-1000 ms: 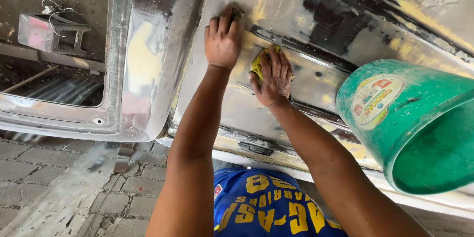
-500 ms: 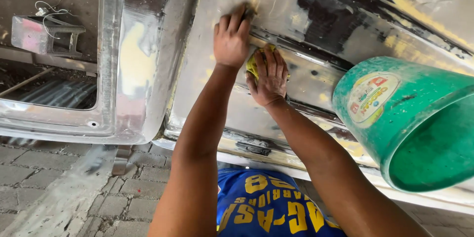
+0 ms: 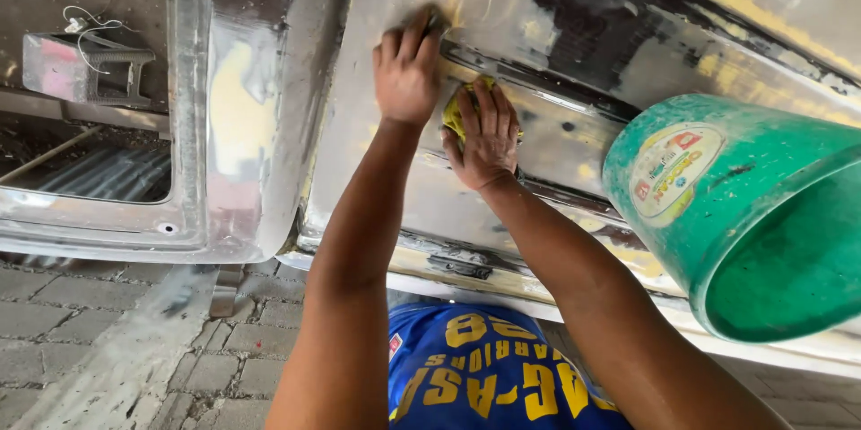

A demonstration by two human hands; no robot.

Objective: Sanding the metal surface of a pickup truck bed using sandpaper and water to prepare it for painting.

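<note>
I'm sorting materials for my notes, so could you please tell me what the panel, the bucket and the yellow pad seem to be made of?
Panel: bare sheet metal, judging by its silvery sheen, with dull yellowish filler-like patches.
Bucket: green plastic, evenly coloured, with a printed label.
Pad under the right hand: soft yellow sponge or cloth, mostly hidden; cannot tell which.

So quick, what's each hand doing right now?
Left hand: open, flat against the bare metal panel, holding nothing.
Right hand: fingers curled over a yellow sponge, pressing it to the panel.
</note>
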